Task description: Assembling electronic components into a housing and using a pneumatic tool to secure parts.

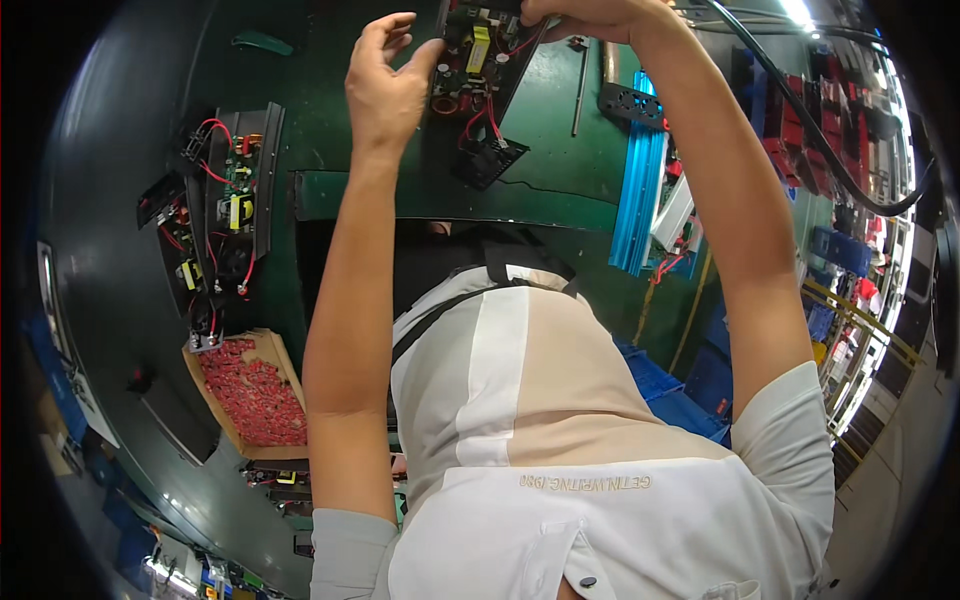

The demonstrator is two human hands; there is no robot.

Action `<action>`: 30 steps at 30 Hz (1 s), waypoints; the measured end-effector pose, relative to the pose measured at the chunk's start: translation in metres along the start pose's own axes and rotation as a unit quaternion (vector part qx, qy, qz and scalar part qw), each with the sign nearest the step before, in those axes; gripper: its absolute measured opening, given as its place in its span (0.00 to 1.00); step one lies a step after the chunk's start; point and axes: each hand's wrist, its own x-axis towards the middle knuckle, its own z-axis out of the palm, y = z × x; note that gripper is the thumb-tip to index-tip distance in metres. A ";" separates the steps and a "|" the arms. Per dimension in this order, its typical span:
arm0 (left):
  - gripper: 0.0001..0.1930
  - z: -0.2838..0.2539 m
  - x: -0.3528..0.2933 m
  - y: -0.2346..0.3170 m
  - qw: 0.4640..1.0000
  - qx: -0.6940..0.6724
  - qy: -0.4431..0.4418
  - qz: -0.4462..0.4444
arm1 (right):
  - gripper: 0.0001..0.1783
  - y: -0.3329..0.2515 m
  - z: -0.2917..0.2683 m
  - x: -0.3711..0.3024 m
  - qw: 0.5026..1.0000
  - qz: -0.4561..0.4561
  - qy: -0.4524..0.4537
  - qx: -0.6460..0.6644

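Note:
A circuit board assembly [480,62] with a yellow transformer, copper coil and dark metal side plate lies at the top of the green bench. Beside its left edge is my left hand [386,88], fingers apart and slightly curled, the thumb close to the board; whether it touches cannot be told. At the board's upper right corner, my right hand [592,14] has its fingers bent in; the picture's edge cuts part of it off, and what they hold is hidden. Red wires run from the board to a small black fan [490,160], lying below it.
More wired boards [236,195] lie to the left, above a cardboard tray [290,375] of small red parts. Blue metal housings [636,205] and another black fan [632,103] sit on the right, near a thin rod [580,92]. A black cable [800,100] hangs at upper right.

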 end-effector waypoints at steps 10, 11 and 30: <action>0.14 0.016 -0.002 0.050 0.972 0.148 0.087 0.160 | 0.37 0.000 0.006 -0.018 0.996 -0.038 -0.074 0.037; 0.13 0.017 -0.005 0.050 0.972 0.147 0.094 0.157 | 0.37 0.002 0.009 -0.021 0.996 -0.041 -0.059 0.043; 0.09 0.027 -0.017 0.048 0.975 0.094 0.082 0.183 | 0.34 0.015 0.008 -0.031 0.992 -0.021 -0.062 0.104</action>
